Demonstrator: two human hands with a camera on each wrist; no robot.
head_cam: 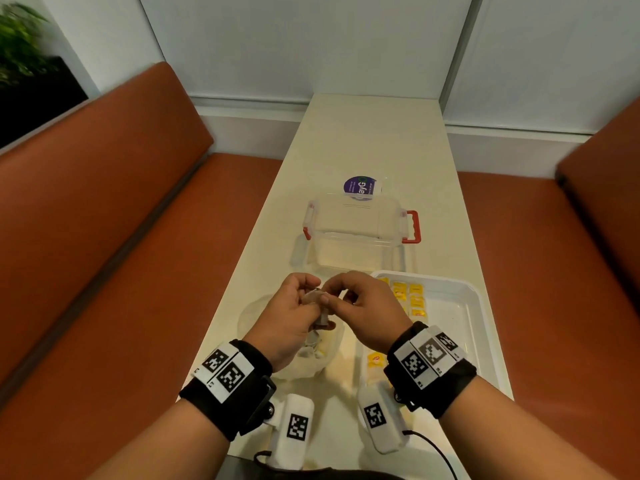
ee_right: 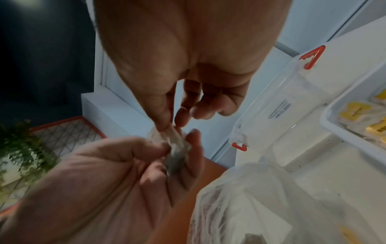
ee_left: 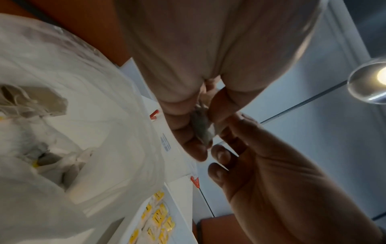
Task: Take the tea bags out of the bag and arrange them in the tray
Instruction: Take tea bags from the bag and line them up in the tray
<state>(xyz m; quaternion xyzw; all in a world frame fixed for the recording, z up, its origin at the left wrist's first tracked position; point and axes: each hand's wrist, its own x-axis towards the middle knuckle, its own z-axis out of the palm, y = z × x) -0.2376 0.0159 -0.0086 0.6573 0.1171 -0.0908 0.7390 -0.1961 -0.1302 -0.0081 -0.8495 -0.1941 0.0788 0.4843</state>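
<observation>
Hands, left hand (head_cam: 289,315) and right hand (head_cam: 363,308), both pinch one tea bag (head_cam: 317,299) above bag (head_cam: 322,358).

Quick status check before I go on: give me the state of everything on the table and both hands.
Left hand: holds a tea bag above the table.
Right hand: pinches the same tea bag's top.
Plastic bag: open on the table, tea bags still inside.
Tray: partly filled with rows of yellow-tagged tea bags.
Clear box: lidless, looks empty, red latches swung out.
</observation>
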